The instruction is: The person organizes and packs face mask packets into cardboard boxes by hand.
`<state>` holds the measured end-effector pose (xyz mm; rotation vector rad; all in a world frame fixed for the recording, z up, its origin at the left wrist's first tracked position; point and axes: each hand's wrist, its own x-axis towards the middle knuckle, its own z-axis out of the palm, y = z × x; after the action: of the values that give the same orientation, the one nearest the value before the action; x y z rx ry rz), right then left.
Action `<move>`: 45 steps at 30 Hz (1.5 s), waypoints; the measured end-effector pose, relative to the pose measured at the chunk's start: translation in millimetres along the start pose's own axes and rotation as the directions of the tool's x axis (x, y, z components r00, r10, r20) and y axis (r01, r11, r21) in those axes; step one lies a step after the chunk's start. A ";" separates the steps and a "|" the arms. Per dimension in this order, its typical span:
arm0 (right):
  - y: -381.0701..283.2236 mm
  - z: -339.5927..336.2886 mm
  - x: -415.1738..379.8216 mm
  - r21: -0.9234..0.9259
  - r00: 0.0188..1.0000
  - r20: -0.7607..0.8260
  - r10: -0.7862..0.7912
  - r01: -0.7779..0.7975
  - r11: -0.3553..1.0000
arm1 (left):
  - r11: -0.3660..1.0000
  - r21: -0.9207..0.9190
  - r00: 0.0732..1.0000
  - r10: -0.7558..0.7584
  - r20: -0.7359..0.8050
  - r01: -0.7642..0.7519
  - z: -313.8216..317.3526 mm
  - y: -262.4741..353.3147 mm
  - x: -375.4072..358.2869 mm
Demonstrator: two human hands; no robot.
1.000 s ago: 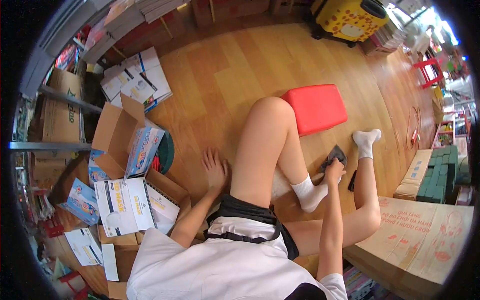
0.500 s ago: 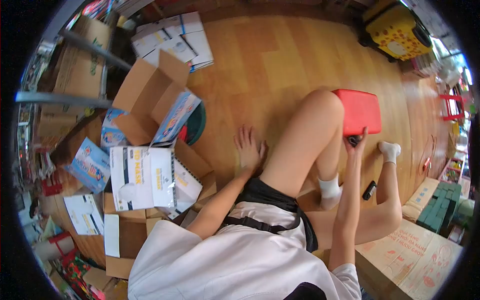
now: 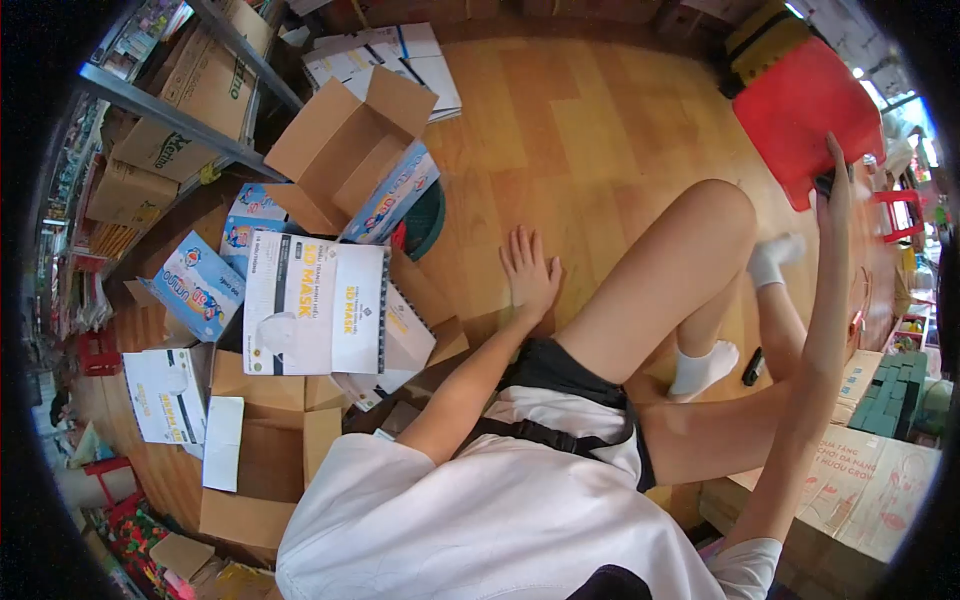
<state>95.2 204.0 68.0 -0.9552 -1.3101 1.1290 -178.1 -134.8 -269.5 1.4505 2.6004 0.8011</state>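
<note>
My left hand (image 3: 533, 277) lies flat on the wooden floor with its fingers spread, beside my bent leg and holding nothing. At the far right, my right hand (image 3: 832, 178) grips the near edge of what looks like a red plastic stool (image 3: 805, 115), with the arm stretched out. A small dark thing (image 3: 823, 184) shows between that palm and the stool; I cannot tell what it is. The stool is tilted and overlaps a yellow suitcase (image 3: 765, 40) behind it.
Open cardboard boxes (image 3: 340, 150) and printed mask boxes (image 3: 300, 305) are heaped at the left, before metal shelving (image 3: 165, 115). Flattened white boxes (image 3: 430, 65) lie at the back. A small black object (image 3: 752, 367) rests near my feet. A large carton (image 3: 850, 490) sits at the lower right.
My right hand has moved the red stool away from my knee, farther out and to the right. My left hand stays flat on the floor. The view has shifted.
</note>
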 end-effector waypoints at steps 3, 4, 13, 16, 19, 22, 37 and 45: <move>-24.7 18.1 -3.5 0.062 0.988 -0.045 -0.149 0.152 0.986 | 0.999 0.021 0.999 0.028 -0.023 -0.027 7.3 -4.3 -1.5; -37.3 36.7 -16.3 0.151 0.982 -0.108 -0.155 0.171 0.974 | 0.999 0.043 0.999 0.029 -0.033 -0.028 8.0 -3.4 -2.3; -17.7 -111.7 -23.0 0.253 0.942 -0.270 0.198 -0.129 0.959 | 0.941 0.333 0.963 0.139 -0.232 -0.056 23.4 -2.2 1.2; 16.0 -159.1 -51.6 0.314 0.907 -0.187 0.377 -0.308 0.898 | 0.949 0.308 0.971 0.134 -0.196 -0.069 22.3 -1.7 8.1; 77.7 -174.1 -67.7 0.491 0.882 -0.280 0.379 -0.207 0.846 | 0.955 0.281 0.986 0.127 -0.109 -0.092 25.0 -4.7 12.9; 141.7 -176.7 -66.0 0.735 0.809 -0.289 0.512 -0.156 0.660 | 0.957 0.261 0.990 0.138 -0.021 -0.128 24.9 0.0 16.1; 227.4 -236.9 -56.2 0.449 0.680 -0.346 0.646 -0.485 0.751 | 0.965 0.257 0.980 -0.001 0.197 -0.050 9.9 -16.1 10.4; 262.6 -259.8 -55.5 0.482 0.816 -0.147 0.559 -0.434 0.761 | 0.995 0.093 0.994 0.017 0.107 -0.027 -4.0 19.8 10.1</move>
<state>336.8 229.3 -215.8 -1.1123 -0.5270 1.5472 -169.4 -119.9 -254.9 1.5037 2.5792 0.5928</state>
